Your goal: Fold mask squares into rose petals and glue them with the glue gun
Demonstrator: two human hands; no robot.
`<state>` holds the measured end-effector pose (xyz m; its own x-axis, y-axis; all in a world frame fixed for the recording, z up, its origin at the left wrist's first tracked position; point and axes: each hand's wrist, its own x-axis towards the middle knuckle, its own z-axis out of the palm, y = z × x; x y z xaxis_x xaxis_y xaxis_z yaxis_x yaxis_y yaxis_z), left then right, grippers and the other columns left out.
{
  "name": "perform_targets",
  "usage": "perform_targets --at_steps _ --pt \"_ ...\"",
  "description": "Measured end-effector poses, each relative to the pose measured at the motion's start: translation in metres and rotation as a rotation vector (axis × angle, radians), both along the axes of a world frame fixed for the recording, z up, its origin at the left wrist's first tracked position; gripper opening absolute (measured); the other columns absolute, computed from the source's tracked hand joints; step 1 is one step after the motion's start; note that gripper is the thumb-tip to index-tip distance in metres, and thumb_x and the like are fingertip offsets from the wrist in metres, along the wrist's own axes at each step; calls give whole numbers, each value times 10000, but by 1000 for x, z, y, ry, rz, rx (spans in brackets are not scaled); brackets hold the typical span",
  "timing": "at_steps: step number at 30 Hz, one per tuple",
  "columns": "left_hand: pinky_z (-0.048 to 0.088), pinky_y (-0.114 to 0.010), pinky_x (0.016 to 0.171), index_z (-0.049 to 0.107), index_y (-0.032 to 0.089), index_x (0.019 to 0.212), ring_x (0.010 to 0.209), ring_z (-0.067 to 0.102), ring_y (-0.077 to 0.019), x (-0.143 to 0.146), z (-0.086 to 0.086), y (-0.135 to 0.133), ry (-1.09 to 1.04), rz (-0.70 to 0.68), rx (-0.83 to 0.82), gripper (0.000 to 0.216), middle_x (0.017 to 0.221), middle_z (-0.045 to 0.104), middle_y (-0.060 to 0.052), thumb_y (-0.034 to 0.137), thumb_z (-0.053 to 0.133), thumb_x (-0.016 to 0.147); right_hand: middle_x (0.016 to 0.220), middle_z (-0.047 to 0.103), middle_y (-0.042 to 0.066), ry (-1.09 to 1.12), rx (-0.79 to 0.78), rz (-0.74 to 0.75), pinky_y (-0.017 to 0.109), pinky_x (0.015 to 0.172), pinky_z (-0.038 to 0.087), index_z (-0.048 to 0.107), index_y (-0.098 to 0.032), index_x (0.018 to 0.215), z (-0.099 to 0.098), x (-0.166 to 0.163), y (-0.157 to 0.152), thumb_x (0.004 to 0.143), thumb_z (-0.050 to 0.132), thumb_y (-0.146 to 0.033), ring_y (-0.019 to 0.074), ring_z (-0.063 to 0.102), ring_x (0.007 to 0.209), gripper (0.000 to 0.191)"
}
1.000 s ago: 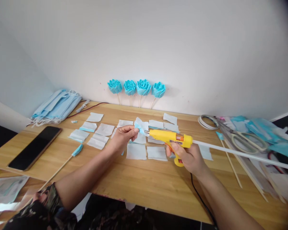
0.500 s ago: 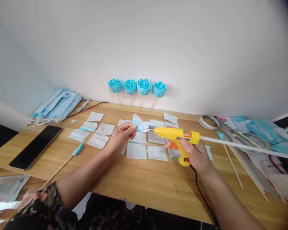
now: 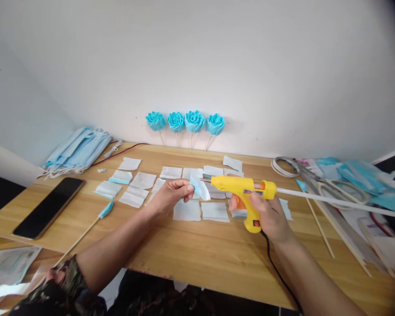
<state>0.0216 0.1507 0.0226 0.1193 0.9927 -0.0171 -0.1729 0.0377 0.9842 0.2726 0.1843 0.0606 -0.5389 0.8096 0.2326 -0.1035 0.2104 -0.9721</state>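
Between the thumb and fingers of my left hand (image 3: 175, 193) is a small folded piece of blue and white mask fabric (image 3: 200, 188), held above the table. My right hand (image 3: 272, 215) grips a yellow hot glue gun (image 3: 233, 184), its nozzle pointing left and lying close to the fabric piece; whether they touch I cannot tell. A long white glue stick (image 3: 332, 201) sticks out of the gun's back. Below and around both hands, several cut fabric rectangles (image 3: 186, 210) lie in rows. To the left of my left arm rests a wooden stick with a blue fabric tip (image 3: 105, 210).
Several blue fabric roses (image 3: 195, 121) on sticks lean against the wall. At left are a stack of face masks (image 3: 75, 149) and a black phone (image 3: 49, 208). Scissors (image 3: 342, 192), a roll of tape (image 3: 285, 167) and fabric scraps (image 3: 362, 175) crowd the right side. A black cord (image 3: 276, 267) trails from the gun.
My left hand has moved slightly right and down, and the fabric piece now tilts down to the right by the nozzle. The glue gun has stayed nearly in place.
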Motion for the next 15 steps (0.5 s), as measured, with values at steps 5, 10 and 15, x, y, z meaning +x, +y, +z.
perform_targets --at_steps 5,10,15 --pt "332 -262 639 628 146 611 592 446 -102 1 2 -1 9 -22 3 444 587 543 10 547 740 766 765 709 57 -43 61 7 334 735 540 730 -205 860 -2 0 -2 963 522 -481 201 652 759 361" --pt "335 -263 640 630 146 600 593 451 -107 1 2 -2 20 -40 -6 448 576 541 7 549 752 754 698 657 61 -96 78 -18 338 669 525 713 -189 737 -7 1 -1 965 507 -499 193 625 688 436" --pt "344 -264 648 633 146 588 596 457 -110 1 3 -2 24 -39 -18 462 575 545 3 564 759 741 661 637 68 -145 96 -37 341 628 516 694 -180 676 -11 4 0 958 500 -527 196 612 649 488"
